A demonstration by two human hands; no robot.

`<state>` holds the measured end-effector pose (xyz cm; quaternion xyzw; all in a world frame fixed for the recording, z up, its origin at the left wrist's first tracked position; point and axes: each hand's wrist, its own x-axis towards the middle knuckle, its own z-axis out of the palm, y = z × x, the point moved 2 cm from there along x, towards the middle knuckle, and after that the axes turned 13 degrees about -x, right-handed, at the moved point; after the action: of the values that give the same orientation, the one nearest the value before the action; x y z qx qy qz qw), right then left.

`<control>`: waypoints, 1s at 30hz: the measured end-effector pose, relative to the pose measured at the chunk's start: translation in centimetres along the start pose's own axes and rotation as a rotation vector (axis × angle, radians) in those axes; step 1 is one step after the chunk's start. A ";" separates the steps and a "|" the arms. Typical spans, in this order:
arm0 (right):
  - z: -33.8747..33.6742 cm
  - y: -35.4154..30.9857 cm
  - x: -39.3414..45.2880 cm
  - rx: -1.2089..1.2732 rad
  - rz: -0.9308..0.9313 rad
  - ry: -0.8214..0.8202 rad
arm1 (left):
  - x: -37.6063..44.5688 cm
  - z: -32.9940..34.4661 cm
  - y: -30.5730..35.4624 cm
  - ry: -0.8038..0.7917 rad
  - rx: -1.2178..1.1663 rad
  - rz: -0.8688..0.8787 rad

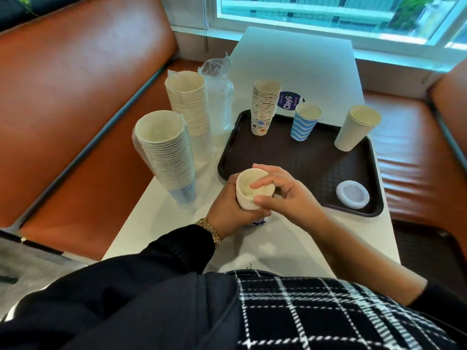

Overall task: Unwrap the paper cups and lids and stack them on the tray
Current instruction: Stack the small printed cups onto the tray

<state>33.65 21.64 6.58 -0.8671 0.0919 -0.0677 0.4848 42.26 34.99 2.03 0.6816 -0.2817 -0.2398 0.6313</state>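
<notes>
A short stack of paper cups (249,195) stands at the table's near edge, just in front of the dark tray (303,170). My left hand (227,210) grips its lower part from the left. My right hand (283,190) pinches the top cup's rim, one finger inside it. On the tray stand a tall patterned cup stack (264,107), a blue wavy cup (304,122), a plain cream cup (356,128) and a white lid (352,194). Left of the tray are two tall cup stacks (166,152) (189,102) in loose plastic and a clear wrapper (219,97).
The white table (298,61) runs toward a window. Orange bench seats (75,97) flank it on the left and the right. A round sticker (288,99) lies behind the tray.
</notes>
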 end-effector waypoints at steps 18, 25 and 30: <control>1.4 1.0 0.2 0.176 0.041 0.079 | 0.9 -0.9 0.2 -0.067 0.069 -0.044; 1.3 -0.3 0.2 0.103 -0.009 0.163 | 0.8 -0.8 0.1 -0.071 0.040 -0.059; -0.1 -1.7 1.1 0.129 -0.057 0.246 | 0.9 -1.0 -0.2 -0.064 0.073 -0.068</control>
<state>34.82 22.15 8.11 -0.8215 0.1213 -0.1932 0.5226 43.64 35.09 1.93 0.7054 -0.2871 -0.2725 0.5880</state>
